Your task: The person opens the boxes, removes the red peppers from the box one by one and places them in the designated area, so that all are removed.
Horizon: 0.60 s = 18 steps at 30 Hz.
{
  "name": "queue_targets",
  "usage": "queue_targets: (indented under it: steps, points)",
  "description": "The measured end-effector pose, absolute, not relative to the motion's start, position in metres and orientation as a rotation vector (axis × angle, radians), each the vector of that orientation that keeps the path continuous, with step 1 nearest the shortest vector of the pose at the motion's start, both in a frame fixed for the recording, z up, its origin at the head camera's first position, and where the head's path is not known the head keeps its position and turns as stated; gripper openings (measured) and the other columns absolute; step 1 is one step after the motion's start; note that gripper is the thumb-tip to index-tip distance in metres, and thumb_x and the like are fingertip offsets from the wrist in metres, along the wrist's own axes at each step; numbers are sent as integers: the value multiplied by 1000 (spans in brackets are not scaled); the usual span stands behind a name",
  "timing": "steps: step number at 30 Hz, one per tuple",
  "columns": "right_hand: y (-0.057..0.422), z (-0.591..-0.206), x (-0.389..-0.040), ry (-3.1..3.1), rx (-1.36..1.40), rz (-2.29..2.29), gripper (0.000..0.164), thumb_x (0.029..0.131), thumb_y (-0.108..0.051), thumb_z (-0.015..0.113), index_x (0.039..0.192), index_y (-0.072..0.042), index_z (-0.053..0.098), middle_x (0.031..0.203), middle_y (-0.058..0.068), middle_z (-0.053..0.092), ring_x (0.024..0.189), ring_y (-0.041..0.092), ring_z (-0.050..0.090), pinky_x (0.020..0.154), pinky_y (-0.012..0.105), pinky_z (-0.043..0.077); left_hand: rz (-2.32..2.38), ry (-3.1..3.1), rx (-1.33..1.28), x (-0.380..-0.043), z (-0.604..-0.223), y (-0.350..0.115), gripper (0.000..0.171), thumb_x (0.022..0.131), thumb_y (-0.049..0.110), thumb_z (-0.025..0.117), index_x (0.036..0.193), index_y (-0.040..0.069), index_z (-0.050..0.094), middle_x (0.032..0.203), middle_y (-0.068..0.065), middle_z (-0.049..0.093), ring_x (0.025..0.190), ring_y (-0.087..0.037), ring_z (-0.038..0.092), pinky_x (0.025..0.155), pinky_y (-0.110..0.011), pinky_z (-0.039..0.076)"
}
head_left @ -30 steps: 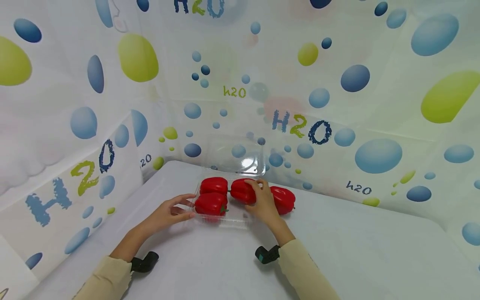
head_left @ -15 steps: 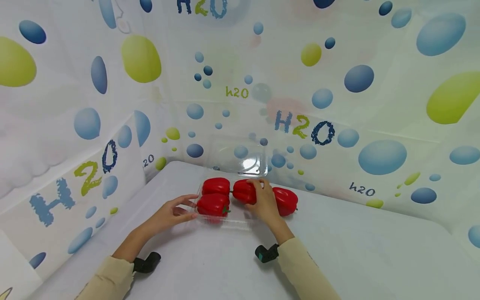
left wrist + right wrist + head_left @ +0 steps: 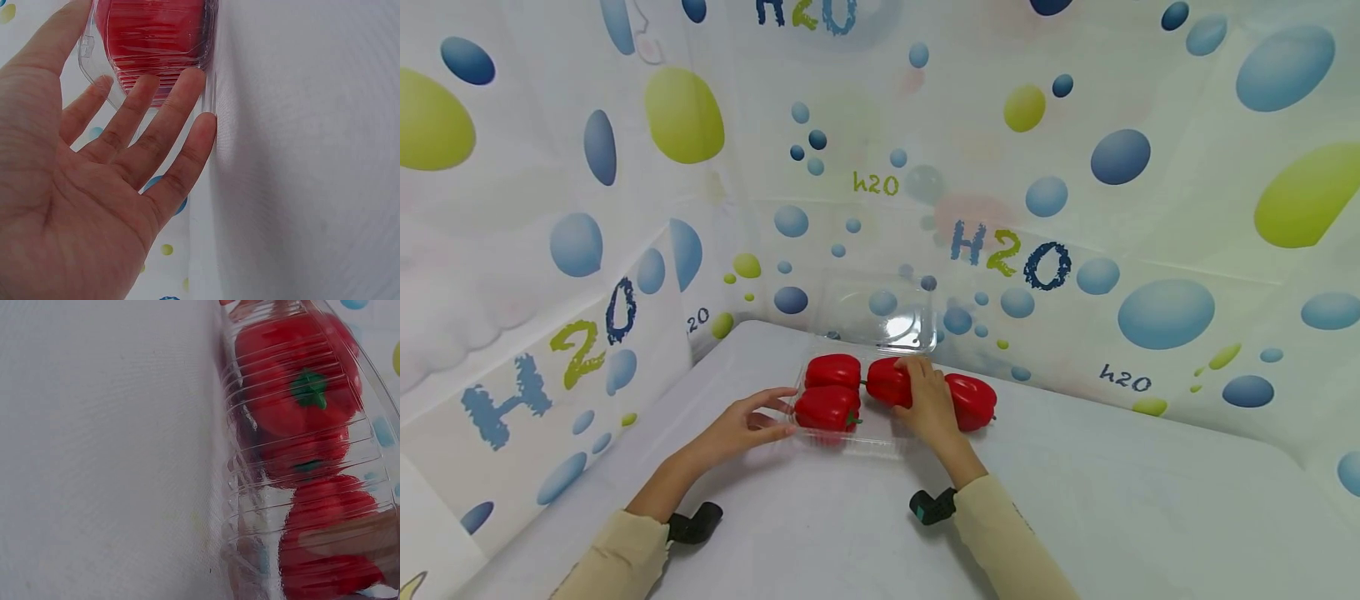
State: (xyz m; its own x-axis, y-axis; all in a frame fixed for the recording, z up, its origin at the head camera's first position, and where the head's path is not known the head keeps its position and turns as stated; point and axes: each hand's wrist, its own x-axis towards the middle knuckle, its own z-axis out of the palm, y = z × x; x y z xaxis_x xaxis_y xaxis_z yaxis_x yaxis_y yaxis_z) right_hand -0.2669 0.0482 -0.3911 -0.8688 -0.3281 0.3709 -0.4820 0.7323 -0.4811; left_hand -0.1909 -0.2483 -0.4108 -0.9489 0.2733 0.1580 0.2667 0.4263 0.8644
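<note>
We find the tightest room at the left end of the clear box [image 3: 868, 447], where the left hand [image 3: 741, 425] stands with its fingers spread and its thumb apart, pinching nothing. Inside that left half, a back pepper [image 3: 832, 370] and a front pepper [image 3: 824, 408] sit one behind the other. In the right half, the right hand [image 3: 931, 408] is clamped on a third red pepper [image 3: 886, 382], its fingers bent over the right side; box floor shows just in front. Through the ribbed plastic, we cannot be sure whether that pepper's underside rests on the floor. Just right of the hand, an outer pepper [image 3: 972, 402] lies near the table's back edge. Behind the box, its clear lid [image 3: 876, 321] stands raised, close to the wall covering [image 3: 1210, 208].

The white tabletop [image 3: 1112, 500] runs wide to the right and toward us between both beige sleeves [image 3: 1011, 533]. Blue and green dots and "H2O" lettering pattern the white covering.
</note>
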Motion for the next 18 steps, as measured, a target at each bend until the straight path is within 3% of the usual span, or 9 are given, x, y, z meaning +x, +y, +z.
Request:
queue_targets:
  steps: [18]
  points:
    - [49, -390, -266, -2704, 666, 808, 71, 75, -6, 83, 136, -14, 47, 142, 15, 42, 124, 37, 44, 99, 54, 44, 1621, 2624, 500, -190, -409, -248, 62, 90, 21, 70, 143, 4, 43, 123, -24, 58, 100, -29, 66, 83, -33, 58]
